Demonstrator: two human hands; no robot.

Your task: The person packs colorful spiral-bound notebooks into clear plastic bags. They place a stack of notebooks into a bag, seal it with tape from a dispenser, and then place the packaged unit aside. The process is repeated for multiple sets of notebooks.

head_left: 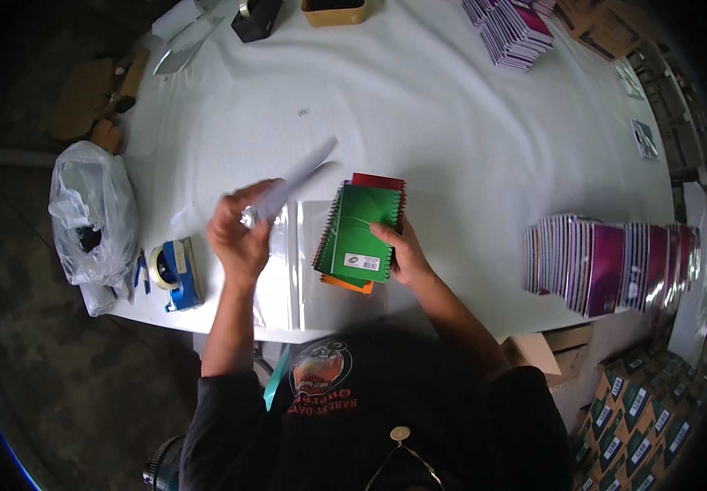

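Note:
In my right hand [403,250] is a small stack of spiral notebooks [361,225]; the thumb lies across the green cover on top. Red, purple and orange edges show beneath the green one, and a white label sits near its lower edge. My left hand [243,233] is closed on a thin, pale folded sheet [298,178], raised to the left of the notebooks. Motion blurs the sheet, so whether it is paper or plastic I cannot tell. Below both hands, clear plastic sleeves [320,307] lie on the white-covered table [468,270].
Purple-covered notebooks stand in a row [607,266] at the right, with another stack [513,33] at the far right. On the left are a tape dispenser [175,274], blue pens [142,272] and a white plastic bag [94,217]. Patterned boxes [636,417] sit lower right.

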